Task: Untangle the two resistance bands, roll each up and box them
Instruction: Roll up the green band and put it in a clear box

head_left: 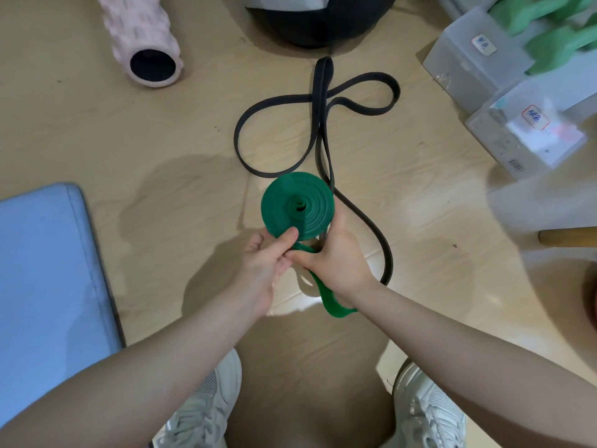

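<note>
Green resistance band (297,206) sits at the centre of the frame as a nearly finished flat coil, held on edge above the floor between both hands, with a short unrolled tail (326,295) hanging down toward the lower centre and passing under the right wrist. Left hand (265,253) pinches the lower rim of the coil, thumb pressed on the facing side and fingers curled behind it. Right hand (336,253) grips the right edge of the coil and the tail where it leaves the roll, fingers curled around the band. To finish this step well, keep the left thumb clamped on the outer wraps so that they cannot spring loose, feed the tail with steady tension through the right hand, and lay each turn flush with the previous edge so that the coil stays flat and does not cone outward. Check that the tail is free of twists before the last turn. Black resistance band (318,124) lies loose on the floor beyond the hands, in open loops from centre to upper centre, with one run passing close beside the right hand; it appears separate from the green one and is not yet rolled. Clear storage boxes (478,56) stand at the upper right, well apart from the coil.
</note>
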{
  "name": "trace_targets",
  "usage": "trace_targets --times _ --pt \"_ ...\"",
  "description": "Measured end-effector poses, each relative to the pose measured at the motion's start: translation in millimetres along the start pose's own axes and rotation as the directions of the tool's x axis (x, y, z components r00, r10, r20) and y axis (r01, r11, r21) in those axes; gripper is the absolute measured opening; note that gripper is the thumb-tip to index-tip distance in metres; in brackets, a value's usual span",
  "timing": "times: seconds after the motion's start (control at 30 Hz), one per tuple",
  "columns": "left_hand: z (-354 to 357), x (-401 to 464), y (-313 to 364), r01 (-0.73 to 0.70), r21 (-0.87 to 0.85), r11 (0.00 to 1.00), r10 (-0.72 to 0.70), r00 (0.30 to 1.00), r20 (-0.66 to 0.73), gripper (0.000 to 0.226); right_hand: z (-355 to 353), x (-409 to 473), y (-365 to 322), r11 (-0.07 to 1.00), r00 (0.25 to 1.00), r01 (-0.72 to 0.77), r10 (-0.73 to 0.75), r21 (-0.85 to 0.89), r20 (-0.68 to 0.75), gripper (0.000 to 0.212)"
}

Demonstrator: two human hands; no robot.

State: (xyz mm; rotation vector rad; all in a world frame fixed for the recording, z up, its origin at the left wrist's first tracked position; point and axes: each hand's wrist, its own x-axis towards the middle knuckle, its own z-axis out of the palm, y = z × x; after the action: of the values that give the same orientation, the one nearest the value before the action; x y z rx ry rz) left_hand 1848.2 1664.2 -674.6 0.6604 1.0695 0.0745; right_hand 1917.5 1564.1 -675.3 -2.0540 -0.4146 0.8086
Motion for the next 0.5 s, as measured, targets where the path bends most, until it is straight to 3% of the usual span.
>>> trace_targets --times 0.17,0.33,0.4,0.5 --pt "-5 6 7 -0.004 0.016 1.000 0.004 1.000 -0.024 0.029 -4 4 10 0.932 0.986 -0.013 0.072 -0.362 0.151 0.090" --pt "-10 12 8 -0.017 -0.015 1.000 0.016 0.999 -0.035 0.025 -20 8 16 0.847 0.934 -0.094 0.257 -0.524 0.247 0.045" --pt "-11 16 12 -0.023 -0.014 1.000 0.022 0.999 -0.043 0.019 -25 6 18 0.827 0.952 -0.056 0.212 -0.559 0.220 0.035" --pt "-11 21 17 -0.031 -0.011 0.999 0.030 0.997 -0.075 0.015 -32 8 17 0.716 0.974 0.126 0.044 -0.687 0.224 0.038"
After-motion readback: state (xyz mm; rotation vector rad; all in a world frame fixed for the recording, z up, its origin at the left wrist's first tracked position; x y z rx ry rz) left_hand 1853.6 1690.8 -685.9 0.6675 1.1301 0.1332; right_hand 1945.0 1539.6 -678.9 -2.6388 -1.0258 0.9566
